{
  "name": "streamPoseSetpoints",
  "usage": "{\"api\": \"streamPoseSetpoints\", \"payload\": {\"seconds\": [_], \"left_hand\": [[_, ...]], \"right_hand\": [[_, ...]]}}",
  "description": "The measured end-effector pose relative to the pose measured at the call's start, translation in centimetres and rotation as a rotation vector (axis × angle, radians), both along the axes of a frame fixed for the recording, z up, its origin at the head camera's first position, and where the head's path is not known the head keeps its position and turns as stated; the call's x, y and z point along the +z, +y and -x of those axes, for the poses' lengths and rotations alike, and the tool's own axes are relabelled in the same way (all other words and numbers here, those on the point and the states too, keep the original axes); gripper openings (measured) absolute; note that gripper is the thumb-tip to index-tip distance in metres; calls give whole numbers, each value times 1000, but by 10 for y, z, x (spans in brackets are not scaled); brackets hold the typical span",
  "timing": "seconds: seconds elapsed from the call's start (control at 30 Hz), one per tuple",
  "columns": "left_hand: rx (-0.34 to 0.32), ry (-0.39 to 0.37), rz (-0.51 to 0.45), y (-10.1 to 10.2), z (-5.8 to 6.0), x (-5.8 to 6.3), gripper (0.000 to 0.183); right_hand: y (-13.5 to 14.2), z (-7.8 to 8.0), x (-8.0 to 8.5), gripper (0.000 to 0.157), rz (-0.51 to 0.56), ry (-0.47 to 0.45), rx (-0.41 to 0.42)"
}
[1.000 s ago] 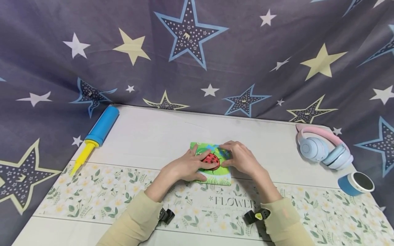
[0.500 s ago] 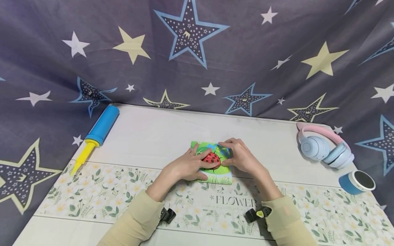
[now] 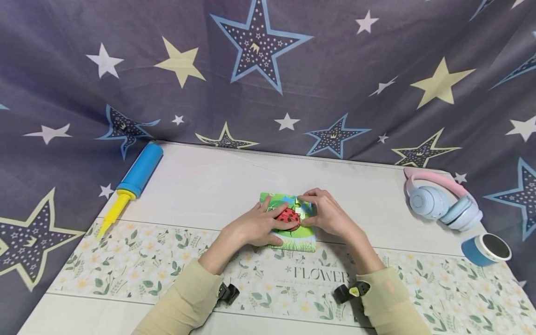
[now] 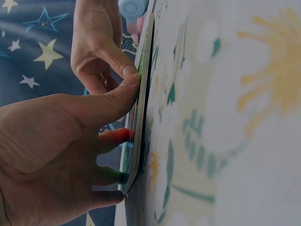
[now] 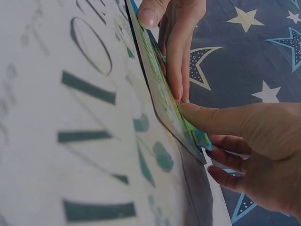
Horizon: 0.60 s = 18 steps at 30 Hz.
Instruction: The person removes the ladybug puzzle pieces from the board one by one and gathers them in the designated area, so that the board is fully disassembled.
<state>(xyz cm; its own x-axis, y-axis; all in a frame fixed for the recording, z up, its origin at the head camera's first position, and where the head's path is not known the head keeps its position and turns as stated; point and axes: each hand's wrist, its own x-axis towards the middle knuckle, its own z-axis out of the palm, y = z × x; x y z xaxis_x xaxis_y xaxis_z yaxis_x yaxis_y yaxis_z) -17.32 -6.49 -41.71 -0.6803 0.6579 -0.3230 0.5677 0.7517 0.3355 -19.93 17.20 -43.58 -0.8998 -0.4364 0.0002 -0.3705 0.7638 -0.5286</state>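
A thin jigsaw puzzle board with a red ladybug on green lies flat on the table in the head view. My left hand rests on its left part with fingers spread, some of them over the ladybug. At the upper right corner my right hand pinches a green and blue puzzle piece between thumb and fingers. In the right wrist view the piece juts past the board's edge, tilted up from it. A pale gap shows beside the piece in the head view.
A blue and yellow hand pump lies at the left. Pink and blue headphones and a blue cup stand at the right. A dark star-printed curtain hangs behind the table.
The piece in my right hand has come up out of the board's surface, and a pale gap has opened at the upper right. My left hand stays in place on the board.
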Motion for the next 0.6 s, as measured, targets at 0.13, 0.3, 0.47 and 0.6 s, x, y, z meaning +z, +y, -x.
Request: {"api": "streamPoseSetpoints", "payload": {"seconds": [0.13,0.3,0.47,0.6], "left_hand": [[2,-1,-3,0,0,-1,58],[3,1,-4,0,0,0,58],[-1,5,-1,0,1,-1,60],[-5,6,2,0,1,-2,59]], "right_hand": [[2,0,-1,67,7,5,24],[4,1,-2,59,11,17,46],[5,2,-3,51,7,75,67],[5,2,-2,49,12,114,74]]}}
